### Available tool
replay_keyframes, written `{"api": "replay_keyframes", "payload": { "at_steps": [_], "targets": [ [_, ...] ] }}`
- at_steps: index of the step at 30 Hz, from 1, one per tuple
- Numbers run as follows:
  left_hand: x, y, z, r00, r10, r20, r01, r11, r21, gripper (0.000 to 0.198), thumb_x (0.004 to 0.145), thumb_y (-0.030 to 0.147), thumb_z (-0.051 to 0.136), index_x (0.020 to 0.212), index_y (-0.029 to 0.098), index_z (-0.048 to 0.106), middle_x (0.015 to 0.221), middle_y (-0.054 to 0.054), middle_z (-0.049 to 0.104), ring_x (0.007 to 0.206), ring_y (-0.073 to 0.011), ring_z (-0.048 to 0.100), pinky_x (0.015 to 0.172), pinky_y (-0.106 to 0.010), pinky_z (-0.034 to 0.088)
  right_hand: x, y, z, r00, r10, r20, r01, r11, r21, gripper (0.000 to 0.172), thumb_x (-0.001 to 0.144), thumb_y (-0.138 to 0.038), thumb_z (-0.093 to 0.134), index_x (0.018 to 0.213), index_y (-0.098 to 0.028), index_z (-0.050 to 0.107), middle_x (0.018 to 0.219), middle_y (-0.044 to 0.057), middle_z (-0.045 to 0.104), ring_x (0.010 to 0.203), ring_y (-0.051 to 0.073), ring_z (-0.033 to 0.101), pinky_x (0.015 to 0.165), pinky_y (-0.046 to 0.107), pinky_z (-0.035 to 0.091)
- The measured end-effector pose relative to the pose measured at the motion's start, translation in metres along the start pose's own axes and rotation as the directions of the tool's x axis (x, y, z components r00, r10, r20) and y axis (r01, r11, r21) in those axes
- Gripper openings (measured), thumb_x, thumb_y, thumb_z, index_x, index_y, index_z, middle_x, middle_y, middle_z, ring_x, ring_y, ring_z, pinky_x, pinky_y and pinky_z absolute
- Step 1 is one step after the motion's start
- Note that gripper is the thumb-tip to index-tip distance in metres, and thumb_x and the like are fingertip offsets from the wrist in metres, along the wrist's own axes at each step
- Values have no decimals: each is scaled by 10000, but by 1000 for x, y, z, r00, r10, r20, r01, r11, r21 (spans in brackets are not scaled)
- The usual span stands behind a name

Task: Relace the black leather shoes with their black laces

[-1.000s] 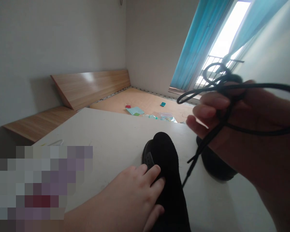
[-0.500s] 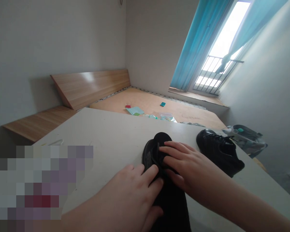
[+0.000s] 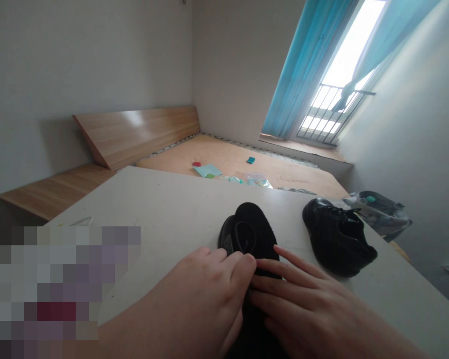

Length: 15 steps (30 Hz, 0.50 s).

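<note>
A black shoe point(image 3: 227, 233) lies on the white table in front of me, mostly hidden by my hands. Against its right side shows a long, matte black piece with a rounded end point(image 3: 264, 232); whether it is part of the shoe I cannot tell. A thin dark loop point(image 3: 253, 233) stands up from the shoe. My left hand point(image 3: 219, 284) is closed on the shoe below this loop, thumb and index finger pressed together. With fingers stretched out, my right hand point(image 3: 303, 294) touches the matte black piece. A second black lace-up shoe point(image 3: 331, 237) sits apart to the right.
The white table point(image 3: 164, 199) has its far edge by a bed point(image 3: 224, 147) holding a pale blue folder point(image 3: 207, 170) and small items. A clear plastic bag point(image 3: 385, 214) is beyond the right edge. A blurred patch covers the lower left.
My right hand has drawn back toward me, off the shoe's far end, uncovering the rounded end and the loop. The left hand has closed more tightly and shifted slightly right.
</note>
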<state>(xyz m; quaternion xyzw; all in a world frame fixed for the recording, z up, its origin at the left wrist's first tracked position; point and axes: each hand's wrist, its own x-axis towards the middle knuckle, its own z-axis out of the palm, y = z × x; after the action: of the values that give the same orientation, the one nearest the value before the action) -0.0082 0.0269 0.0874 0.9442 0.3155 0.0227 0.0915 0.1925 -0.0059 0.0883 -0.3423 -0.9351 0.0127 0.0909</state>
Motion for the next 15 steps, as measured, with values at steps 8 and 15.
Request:
{"api": "replay_keyframes", "payload": {
  "at_steps": [8, 15],
  "targets": [
    [5, -3, 17, 993, 37, -116, -32, 998, 45, 240, 929, 221, 475, 1004, 165, 696, 1134, -120, 679, 1070, -292, 585, 841, -410, 495, -75, 44, -15, 816, 507, -277, -488, 862, 140, 241, 936, -316, 503, 1103, -349, 673, 1145, 9, 720, 1037, 249, 698, 826, 346, 632],
    [11, -2, 19, 994, 20, -107, -22, 1000, -13, 216, 901, 143, 520, 776, 165, 694, 922, -81, 704, 900, -217, 615, 850, -341, 477, -85, 5, 88, 811, 542, -219, -419, 801, 428, 606, 971, -182, 438, 1514, -360, 236, 1351, 89, 611, 1145, 267, 647, 807, 333, 634]
  ]
}}
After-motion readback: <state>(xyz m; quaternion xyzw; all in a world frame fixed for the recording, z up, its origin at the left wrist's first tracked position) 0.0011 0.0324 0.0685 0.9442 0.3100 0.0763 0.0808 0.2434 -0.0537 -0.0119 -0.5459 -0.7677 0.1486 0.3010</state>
